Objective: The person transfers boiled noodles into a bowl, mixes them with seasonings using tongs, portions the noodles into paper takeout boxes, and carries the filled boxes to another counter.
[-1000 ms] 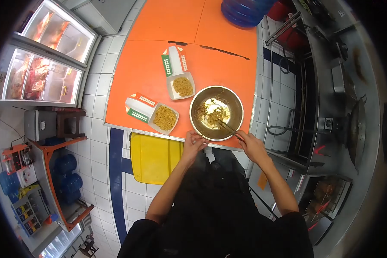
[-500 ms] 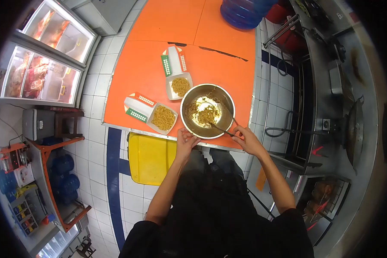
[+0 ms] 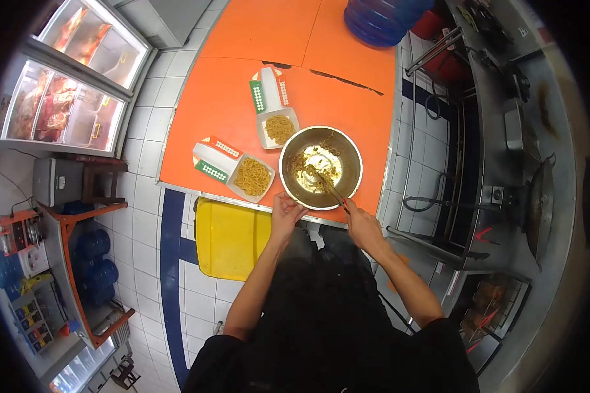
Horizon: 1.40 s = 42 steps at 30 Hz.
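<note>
Chopsticks (image 3: 332, 192), dark and slender, sit gripped in our right hand (image 3: 364, 228), tips inside the round silver metal bowl (image 3: 353, 171) mid-frame; our left hand (image 3: 284, 215) touches its lower-left rim, fingers pinching or not we cannot tell.

**Black up top, dark grey below!**

It's black right across the chest, a plain top (image 3: 331, 314), cloth so dark that its folds all but vanish! Out to the flanks: left sleeve (image 3: 217, 360), right sleeve (image 3: 442, 350), both short, both black, finishing around the elbows. Then bare forearms (image 3: 259, 281), running to an uncovered left hand (image 3: 286, 213) and an uncovered right hand (image 3: 364, 229). And below, there they are, the trousers (image 3: 336, 242), dark grey, a touch paler than the top!
</note>
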Each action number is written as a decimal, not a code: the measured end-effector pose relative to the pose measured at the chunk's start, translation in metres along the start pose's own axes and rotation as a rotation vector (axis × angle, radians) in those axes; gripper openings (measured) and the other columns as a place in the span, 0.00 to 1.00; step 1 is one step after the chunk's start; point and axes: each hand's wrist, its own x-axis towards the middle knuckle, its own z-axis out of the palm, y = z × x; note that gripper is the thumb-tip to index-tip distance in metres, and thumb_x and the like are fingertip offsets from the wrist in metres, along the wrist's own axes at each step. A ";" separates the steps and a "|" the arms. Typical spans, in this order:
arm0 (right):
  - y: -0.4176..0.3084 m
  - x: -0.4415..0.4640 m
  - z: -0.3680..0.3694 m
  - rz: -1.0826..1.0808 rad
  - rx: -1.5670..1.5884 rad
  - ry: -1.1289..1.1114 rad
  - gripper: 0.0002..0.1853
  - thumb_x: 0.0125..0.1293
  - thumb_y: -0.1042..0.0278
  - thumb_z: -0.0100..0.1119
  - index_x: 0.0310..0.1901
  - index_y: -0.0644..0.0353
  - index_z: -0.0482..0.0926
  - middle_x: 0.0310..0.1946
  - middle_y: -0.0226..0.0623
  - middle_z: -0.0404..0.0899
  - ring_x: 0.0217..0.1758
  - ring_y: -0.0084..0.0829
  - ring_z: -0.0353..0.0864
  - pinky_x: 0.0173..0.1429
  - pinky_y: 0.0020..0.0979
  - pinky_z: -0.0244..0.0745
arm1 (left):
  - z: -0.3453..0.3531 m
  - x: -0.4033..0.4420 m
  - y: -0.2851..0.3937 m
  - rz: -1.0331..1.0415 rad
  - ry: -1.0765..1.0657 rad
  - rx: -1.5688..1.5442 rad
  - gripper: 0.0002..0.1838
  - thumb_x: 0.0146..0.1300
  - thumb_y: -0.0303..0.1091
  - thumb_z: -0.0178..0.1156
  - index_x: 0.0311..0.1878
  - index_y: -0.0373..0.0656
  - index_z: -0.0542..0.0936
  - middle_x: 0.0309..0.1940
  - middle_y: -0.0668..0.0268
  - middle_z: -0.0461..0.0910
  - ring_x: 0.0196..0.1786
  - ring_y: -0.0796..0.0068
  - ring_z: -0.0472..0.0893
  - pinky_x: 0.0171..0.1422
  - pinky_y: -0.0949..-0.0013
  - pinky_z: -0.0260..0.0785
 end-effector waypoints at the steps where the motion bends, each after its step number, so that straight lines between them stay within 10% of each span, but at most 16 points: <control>1: 0.001 0.001 0.000 0.000 -0.002 0.002 0.24 0.75 0.68 0.49 0.70 0.61 0.64 0.43 0.60 0.83 0.44 0.62 0.84 0.49 0.56 0.78 | 0.000 0.001 0.001 -0.005 0.008 0.009 0.24 0.68 0.18 0.61 0.61 0.45 0.63 0.49 0.61 0.75 0.53 0.67 0.82 0.63 0.62 0.80; 12: -0.042 -0.009 -0.074 -0.236 0.310 0.142 0.24 0.75 0.73 0.51 0.71 0.62 0.66 0.54 0.58 0.82 0.56 0.56 0.84 0.57 0.44 0.79 | -0.058 -0.013 -0.003 -0.124 -0.089 0.300 0.33 0.63 0.20 0.67 0.69 0.42 0.66 0.53 0.57 0.76 0.53 0.68 0.82 0.58 0.68 0.78; 19: -0.097 0.016 -0.127 -0.426 0.433 0.319 0.24 0.74 0.74 0.52 0.70 0.63 0.68 0.47 0.59 0.83 0.48 0.52 0.87 0.52 0.40 0.79 | -0.097 -0.060 -0.014 -0.237 -0.021 0.432 0.30 0.60 0.26 0.72 0.65 0.41 0.73 0.54 0.58 0.78 0.52 0.69 0.81 0.56 0.66 0.76; 31: -0.089 0.151 -0.040 -0.314 0.144 0.124 0.23 0.73 0.66 0.55 0.67 0.47 0.66 0.42 0.59 0.83 0.47 0.61 0.83 0.52 0.58 0.75 | -0.130 -0.103 -0.015 -0.234 0.166 0.302 0.31 0.61 0.29 0.73 0.66 0.39 0.72 0.53 0.56 0.79 0.53 0.69 0.81 0.54 0.69 0.75; 42: -0.069 0.138 -0.078 -0.247 0.091 -0.107 0.22 0.70 0.63 0.59 0.65 0.38 0.72 0.44 0.52 0.78 0.51 0.52 0.81 0.58 0.50 0.74 | -0.092 -0.082 0.008 -0.298 0.107 0.321 0.28 0.66 0.36 0.70 0.67 0.41 0.72 0.55 0.59 0.79 0.57 0.70 0.80 0.61 0.65 0.73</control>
